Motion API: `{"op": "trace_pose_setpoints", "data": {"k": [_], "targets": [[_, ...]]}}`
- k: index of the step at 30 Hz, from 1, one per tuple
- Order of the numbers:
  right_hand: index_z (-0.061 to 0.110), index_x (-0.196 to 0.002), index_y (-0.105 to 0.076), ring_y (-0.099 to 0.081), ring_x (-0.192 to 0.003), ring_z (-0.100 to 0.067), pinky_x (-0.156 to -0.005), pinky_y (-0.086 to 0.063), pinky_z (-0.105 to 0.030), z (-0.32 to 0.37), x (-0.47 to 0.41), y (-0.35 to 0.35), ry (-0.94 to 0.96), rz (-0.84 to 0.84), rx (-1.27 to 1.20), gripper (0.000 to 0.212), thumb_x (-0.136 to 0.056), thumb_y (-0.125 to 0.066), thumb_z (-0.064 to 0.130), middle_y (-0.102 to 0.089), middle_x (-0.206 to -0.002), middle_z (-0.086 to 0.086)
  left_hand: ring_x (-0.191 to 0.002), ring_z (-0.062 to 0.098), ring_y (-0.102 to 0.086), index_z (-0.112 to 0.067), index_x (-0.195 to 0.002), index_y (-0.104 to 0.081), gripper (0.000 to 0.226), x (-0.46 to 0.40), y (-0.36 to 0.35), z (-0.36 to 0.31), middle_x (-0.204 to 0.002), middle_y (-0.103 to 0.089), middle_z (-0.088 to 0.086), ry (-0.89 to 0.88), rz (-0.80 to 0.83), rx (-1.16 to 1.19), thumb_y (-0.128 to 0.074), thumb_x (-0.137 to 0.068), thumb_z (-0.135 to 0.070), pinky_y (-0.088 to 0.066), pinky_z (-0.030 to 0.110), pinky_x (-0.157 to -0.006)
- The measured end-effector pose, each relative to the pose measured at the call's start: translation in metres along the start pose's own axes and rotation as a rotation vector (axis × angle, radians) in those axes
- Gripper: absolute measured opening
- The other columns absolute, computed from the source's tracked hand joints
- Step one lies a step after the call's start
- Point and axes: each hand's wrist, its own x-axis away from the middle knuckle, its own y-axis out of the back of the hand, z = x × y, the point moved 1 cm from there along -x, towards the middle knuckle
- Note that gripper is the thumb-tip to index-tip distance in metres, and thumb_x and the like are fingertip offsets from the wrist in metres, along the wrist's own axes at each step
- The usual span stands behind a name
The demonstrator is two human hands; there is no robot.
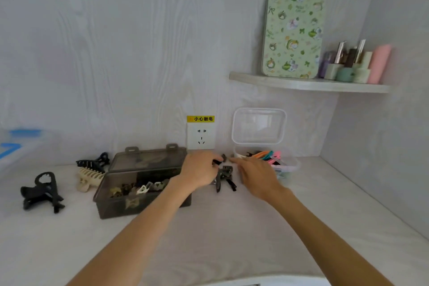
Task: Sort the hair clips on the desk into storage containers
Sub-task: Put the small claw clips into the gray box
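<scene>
Hair clips lie in several places around the smoky grey box (141, 189), which stands open on the white desk (209, 239) with its lid tilted up behind it. Inside this box there are small clips (139, 189) in beige, white and brown colours. Just to the right of the box, on the desk, lies a little heap of dark flat clips (224, 177). The left hand (199, 170) hovers over the right end of the box and pinches one small dark clip (218, 161) between its fingertips, above that heap. The right hand (254, 173) is further right of the box, palm down, with the fingers stretched toward the held clip; it holds nothing. Behind the right hand stands a clear container (287, 166) with colourful clips (269, 155) in orange, teal and pink, and its clear lid (258, 126) stands upright against the wall. To the left of the grey box rest a beige claw clip (89, 177) and, behind it, a black claw clip (92, 161). Further left lies a bigger black claw clip (43, 191). Behind the box, on the wall, is a white socket (201, 136) with a yellow label above.
</scene>
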Motion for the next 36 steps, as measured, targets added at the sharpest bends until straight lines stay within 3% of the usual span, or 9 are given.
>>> {"op": "trace_pose_setpoints", "data": {"k": [10,14,17,20,22,24,28,33,36], "targets": [[0.022,-0.121,-0.060,-0.057,-0.107,-0.025,-0.080,-0.047,-0.033,-0.081,0.032,0.024,-0.159,0.001,-0.025,0.035,-0.091,-0.043,0.012,-0.057,-0.125,-0.002,-0.133,0.020,-0.035,-0.033,-0.134,-0.046,0.037,-0.023,-0.039,-0.006,-0.144,-0.043,-0.007,-0.112,0.156,-0.206,-0.036,-0.099,-0.032,-0.026,0.039,-0.108],[0.019,-0.115,-0.063,-0.055,-0.110,-0.028,-0.087,-0.047,-0.036,-0.102,0.033,0.029,-0.274,0.020,0.034,0.033,-0.089,-0.045,0.009,-0.056,-0.124,-0.005,-0.115,0.020,-0.050,-0.030,-0.111,-0.064,0.027,-0.032,-0.043,-0.011,-0.121,-0.061,-0.003,-0.112,0.087,-0.256,-0.043,-0.094,-0.035,-0.037,0.035,-0.096],[0.025,-0.112,-0.065,-0.043,-0.124,-0.029,-0.105,-0.033,-0.044,-0.112,0.031,0.028,-0.401,0.057,0.220,0.030,-0.086,-0.053,0.013,-0.052,-0.129,-0.004,-0.103,0.020,-0.055,-0.023,-0.096,-0.071,0.028,-0.039,-0.041,-0.016,-0.102,-0.068,-0.001,-0.081,0.010,-0.300,-0.047,-0.092,-0.037,-0.040,0.032,-0.088],[0.015,-0.095,-0.071,-0.047,-0.123,-0.037,-0.102,-0.036,-0.052,-0.103,0.021,0.025,-0.329,-0.127,0.361,0.038,-0.060,-0.074,0.001,-0.059,-0.120,-0.014,-0.104,0.019,-0.056,-0.024,-0.097,-0.069,0.020,-0.047,-0.038,-0.019,-0.106,-0.067,-0.003,-0.024,-0.027,-0.270,-0.054,-0.088,-0.033,-0.038,0.032,-0.088],[0.010,-0.095,-0.070,-0.058,-0.108,-0.037,-0.086,-0.049,-0.044,-0.086,0.008,0.020,-0.160,-0.252,0.264,0.047,-0.053,-0.072,-0.009,-0.063,-0.112,-0.015,-0.107,0.021,-0.054,-0.018,-0.110,-0.063,0.026,-0.055,-0.036,-0.021,-0.114,-0.064,0.001,0.016,-0.025,-0.209,-0.056,-0.086,-0.026,-0.041,0.032,-0.085],[0.012,-0.117,-0.059,-0.052,-0.113,-0.032,-0.081,-0.047,-0.037,-0.069,-0.008,0.009,-0.154,-0.169,0.078,0.046,-0.074,-0.060,-0.005,-0.054,-0.124,-0.011,-0.110,0.024,-0.053,-0.010,-0.120,-0.055,0.034,-0.065,-0.037,-0.024,-0.120,-0.060,0.008,0.069,0.038,-0.172,-0.053,-0.087,-0.020,-0.043,0.031,-0.082],[0.017,-0.134,-0.034,-0.040,-0.120,-0.032,-0.094,-0.037,-0.038,-0.070,-0.031,-0.029,-0.427,0.108,-0.287,0.044,-0.093,-0.045,0.026,-0.038,-0.133,-0.014,-0.112,0.026,-0.051,-0.005,-0.125,-0.043,0.040,-0.083,-0.044,-0.020,-0.124,-0.053,0.012,0.179,0.250,-0.212,-0.048,-0.090,-0.024,-0.042,0.031,-0.086],[0.024,-0.133,-0.037,-0.040,-0.121,-0.024,-0.098,-0.030,-0.035,-0.069,-0.032,-0.047,-0.320,0.096,-0.392,0.045,-0.090,-0.051,0.030,-0.038,-0.134,-0.004,-0.115,0.026,-0.050,-0.012,-0.119,-0.052,0.037,-0.092,-0.052,-0.011,-0.125,-0.056,0.009,0.139,0.318,-0.202,-0.047,-0.084,-0.022,-0.041,0.033,-0.093],[0.025,-0.133,-0.039,-0.039,-0.123,-0.022,-0.101,-0.031,-0.034,-0.069,-0.030,-0.046,-0.252,0.133,-0.422,0.046,-0.089,-0.053,0.025,-0.037,-0.137,-0.001,-0.123,0.025,-0.045,-0.019,-0.135,-0.043,0.048,-0.089,-0.054,-0.020,-0.136,-0.049,0.006,0.018,0.368,-0.178,-0.043,-0.087,-0.012,-0.038,0.032,-0.100]]}}
